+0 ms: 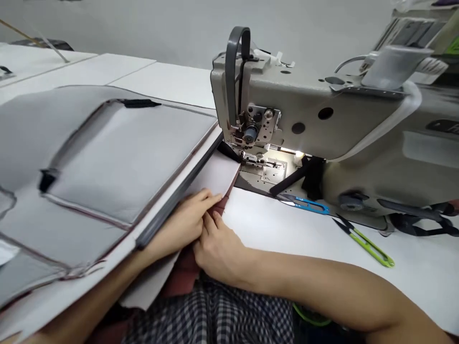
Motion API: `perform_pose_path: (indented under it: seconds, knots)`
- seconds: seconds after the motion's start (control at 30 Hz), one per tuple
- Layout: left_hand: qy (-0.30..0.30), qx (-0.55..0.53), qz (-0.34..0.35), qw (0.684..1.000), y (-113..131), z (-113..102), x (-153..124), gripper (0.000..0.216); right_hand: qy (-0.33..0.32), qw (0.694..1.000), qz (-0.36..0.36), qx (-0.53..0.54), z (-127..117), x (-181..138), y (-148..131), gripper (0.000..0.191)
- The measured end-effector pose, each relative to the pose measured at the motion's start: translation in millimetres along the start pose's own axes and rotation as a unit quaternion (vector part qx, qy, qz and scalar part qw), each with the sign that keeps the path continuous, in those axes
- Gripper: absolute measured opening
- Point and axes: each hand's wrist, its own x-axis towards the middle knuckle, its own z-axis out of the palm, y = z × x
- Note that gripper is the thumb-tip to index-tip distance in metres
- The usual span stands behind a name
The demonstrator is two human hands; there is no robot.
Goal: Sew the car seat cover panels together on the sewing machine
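Observation:
My left hand (191, 215) presses on the edge of a light-backed fabric panel (218, 173), its thumb and fingers closed at the seam. Beside it my right hand (222, 246) pinches the dark red fabric (219, 206) along the same edge. This edge runs up to the presser foot (244, 156) of the sewing machine (287, 100). A large grey padded piece (125, 157) with dark red seams spreads over the left of the table, and a dark grey strip (179, 191) lies along its near edge, over my left forearm.
Blue thread snips (310, 204) and green thread snips (373, 247) lie right of my hands on the white table (265, 224). Black-handled scissors (419, 217) rest by the machine base. A black strap (296, 177) hangs near the needle plate. A translucent cup (396, 67) stands on the machine.

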Motion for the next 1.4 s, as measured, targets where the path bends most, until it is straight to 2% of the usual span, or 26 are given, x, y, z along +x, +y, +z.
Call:
perform_pose_path:
  seconds: [0.1, 0.2, 0.3, 0.53, 0.73, 0.93, 1.2, 1.4]
  knots:
    - [-0.019, -0.087, 0.008, 0.996, -10, 2, 0, 0.049, 0.01, 1.0, 0.001, 0.017, -1, 0, 3, 0.035]
    - [-0.04, -0.129, 0.039, 0.99, -22, -1, 8, 0.05, 0.014, 0.999, 0.014, 0.036, -4, 1, 8, 0.038]
    - [-0.032, -0.155, 0.067, 0.985, -30, -2, 16, 0.055, 0.016, 0.999, 0.02, 0.044, -7, 4, 15, 0.038]
    - [-0.007, -0.095, 0.114, 0.989, -35, -6, 41, 0.049, 0.027, 0.996, 0.047, 0.064, -6, 10, 37, 0.035]
    - [0.016, -0.029, 0.139, 0.99, -29, -14, 61, 0.042, 0.062, 0.993, 0.065, 0.07, 0, 14, 57, 0.03]
    - [-0.002, 0.036, 0.154, 0.987, -28, -21, 81, 0.04, 0.069, 0.993, 0.073, 0.062, 10, 15, 71, 0.027]
    - [-0.052, 0.068, 0.141, 0.986, -26, -30, 111, 0.032, 0.066, 0.995, 0.065, 0.036, 19, 17, 90, 0.026]
    - [-0.072, 0.089, 0.165, 0.98, -31, -59, 102, 0.04, 0.106, 0.994, 0.001, 0.006, 7, 26, 137, 0.03]
